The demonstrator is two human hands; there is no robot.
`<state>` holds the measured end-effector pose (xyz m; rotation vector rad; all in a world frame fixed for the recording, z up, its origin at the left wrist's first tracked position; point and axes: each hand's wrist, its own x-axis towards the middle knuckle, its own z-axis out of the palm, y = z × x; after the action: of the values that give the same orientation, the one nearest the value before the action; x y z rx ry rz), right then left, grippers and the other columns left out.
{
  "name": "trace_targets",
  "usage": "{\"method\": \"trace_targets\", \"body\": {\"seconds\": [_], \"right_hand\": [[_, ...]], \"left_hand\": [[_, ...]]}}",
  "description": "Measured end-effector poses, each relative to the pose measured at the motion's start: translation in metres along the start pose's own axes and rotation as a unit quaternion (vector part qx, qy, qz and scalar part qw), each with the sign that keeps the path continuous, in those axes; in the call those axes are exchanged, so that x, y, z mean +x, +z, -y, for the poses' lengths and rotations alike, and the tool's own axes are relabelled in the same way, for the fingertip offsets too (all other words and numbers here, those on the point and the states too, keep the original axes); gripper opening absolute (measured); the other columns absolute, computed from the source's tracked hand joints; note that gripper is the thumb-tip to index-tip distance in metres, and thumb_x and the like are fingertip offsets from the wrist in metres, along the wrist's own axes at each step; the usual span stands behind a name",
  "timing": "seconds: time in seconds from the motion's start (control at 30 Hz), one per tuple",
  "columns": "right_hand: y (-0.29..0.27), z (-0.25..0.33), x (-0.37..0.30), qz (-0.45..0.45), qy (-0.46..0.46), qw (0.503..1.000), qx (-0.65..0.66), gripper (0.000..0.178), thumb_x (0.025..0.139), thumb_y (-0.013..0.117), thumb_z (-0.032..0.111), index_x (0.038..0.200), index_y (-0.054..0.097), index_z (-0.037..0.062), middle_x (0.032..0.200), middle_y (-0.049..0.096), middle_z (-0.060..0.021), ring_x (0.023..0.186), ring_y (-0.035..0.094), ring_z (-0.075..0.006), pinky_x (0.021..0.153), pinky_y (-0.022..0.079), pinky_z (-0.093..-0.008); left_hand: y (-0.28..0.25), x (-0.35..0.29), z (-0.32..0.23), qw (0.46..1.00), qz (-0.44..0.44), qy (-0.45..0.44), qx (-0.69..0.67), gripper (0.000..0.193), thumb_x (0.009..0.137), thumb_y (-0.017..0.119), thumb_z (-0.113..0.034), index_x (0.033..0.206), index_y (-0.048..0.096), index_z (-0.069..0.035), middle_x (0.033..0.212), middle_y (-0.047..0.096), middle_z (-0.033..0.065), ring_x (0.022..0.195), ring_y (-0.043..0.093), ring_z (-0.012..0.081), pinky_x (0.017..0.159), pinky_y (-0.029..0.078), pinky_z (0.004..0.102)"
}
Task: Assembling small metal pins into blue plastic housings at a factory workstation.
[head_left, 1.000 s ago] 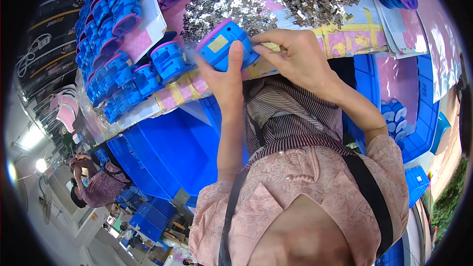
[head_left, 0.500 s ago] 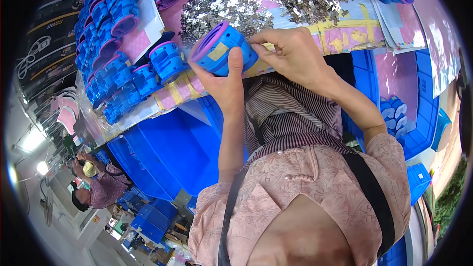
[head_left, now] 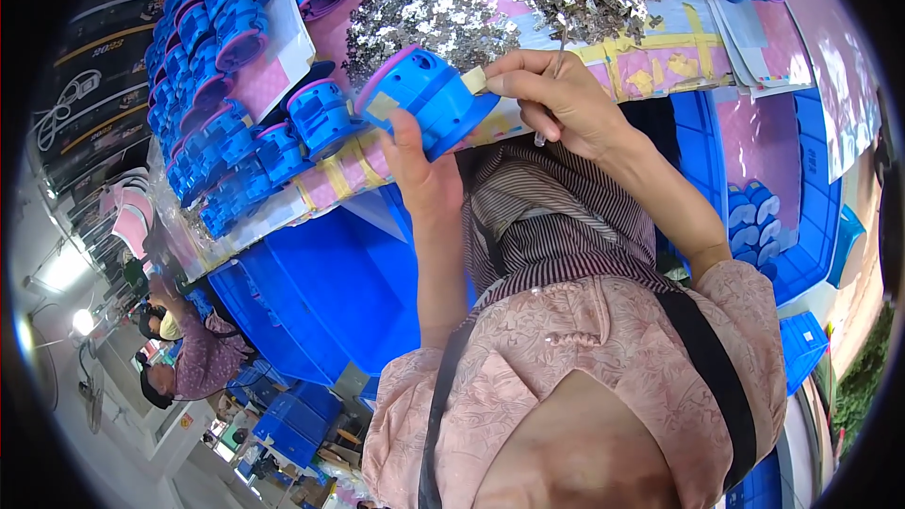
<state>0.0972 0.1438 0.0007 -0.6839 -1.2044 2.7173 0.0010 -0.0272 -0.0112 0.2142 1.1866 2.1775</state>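
Observation:
My left hand [head_left: 421,165] is wrapped round a blue round plastic housing [head_left: 429,94] with a pink rim, tilted above the table's front edge. A patch of pale yellow tape [head_left: 381,107] sits on its side near my thumb. My right hand [head_left: 566,99] is closed, pinching a small piece of yellow tape [head_left: 473,80] between thumb and forefinger, right at the housing's right edge; whether the tape touches it I cannot tell. A thin rod-like tool [head_left: 540,139] also lies in this hand, mostly hidden by the fingers.
Many similar blue housings [head_left: 226,38] crowd the table's left side. Two heaps of small metal pieces [head_left: 424,24] lie beyond my hands. Blue bins [head_left: 311,292] stand below the table edge; one at the right [head_left: 818,160] holds blue parts. Another person [head_left: 203,358] is at the far left.
The housing has turned in my left hand, bringing its tape patch leftward beside the thumb. My right hand has shifted slightly, and a piece of tape now shows in its fingertips.

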Motion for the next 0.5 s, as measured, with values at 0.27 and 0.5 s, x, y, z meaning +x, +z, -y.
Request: {"method": "trace_targets", "body": {"seconds": [0.27, 0.5], "right_hand": [[0.005, 0.028, -0.004, 0.087, -0.414, 0.726, -0.542, 0.101, 0.067, 0.086, 0.036, 0.150, 0.033, 0.0135, 0.148, 0.041, -0.0133, 0.101, 0.065, -0.0290, 0.077, 0.056, -0.0395], [0.012, 0.028, -0.011, 0.121, -0.347, 0.785, -0.499, 0.093, 0.061, 0.089, 0.037, 0.139, 0.047, 0.0096, 0.127, 0.054, -0.0143, 0.112, 0.059, -0.0339, 0.089, 0.053, -0.0408]], "left_hand": [[0.021, -0.007, -0.006, 0.941, -0.105, 0.073, 0.313, 0.055, 0.100, 0.056, -0.042, 0.135, 0.045, 0.000, 0.102, 0.062, 0.0027, 0.089, 0.057, 0.0070, 0.073, 0.047, 0.0217], [0.000, -0.010, -0.010, 0.991, -0.025, -0.109, 0.079, 0.064, 0.098, 0.053, -0.050, 0.138, 0.046, -0.002, 0.121, 0.061, 0.0135, 0.107, 0.063, 0.0231, 0.088, 0.055, 0.0405]]}}
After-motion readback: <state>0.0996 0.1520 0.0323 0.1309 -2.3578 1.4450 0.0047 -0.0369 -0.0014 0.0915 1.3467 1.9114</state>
